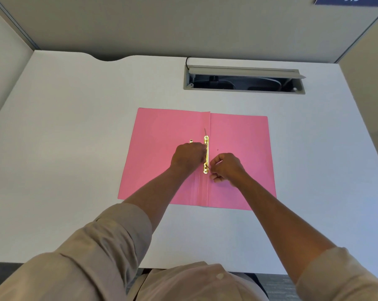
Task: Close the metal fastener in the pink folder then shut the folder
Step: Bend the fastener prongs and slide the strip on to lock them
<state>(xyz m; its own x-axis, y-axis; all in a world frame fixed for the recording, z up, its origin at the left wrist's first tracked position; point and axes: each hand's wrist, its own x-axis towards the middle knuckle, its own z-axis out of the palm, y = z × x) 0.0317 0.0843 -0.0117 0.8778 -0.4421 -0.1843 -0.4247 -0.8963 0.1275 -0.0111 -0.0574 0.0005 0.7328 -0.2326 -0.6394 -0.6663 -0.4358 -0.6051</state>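
Two hands: both are parked on the open pink folder (238, 135), right at the fold.
Folder: it's laid flat and open on the white desk (75, 127), inside up, roughly mid-desk.
Fastener: the gold metal fastener (206, 155) runs along the spine crease; one thin prong is seen sticking up at its far end.
Left hand (189, 156): curled, knuckles up, pressed against the middle of the bar — what's under the fingers can't be told.
Right hand (226, 167): fingers are pinched on the near prong at the bar's lower end.
Loose bit: a small gold piece (191, 141) pokes out past the left hand; most of it is hidden.
Back of desk: an open cable tray (244, 80) is set into the top, well apart from the folder.
Sleeves: beige, rolled up on both forearms.
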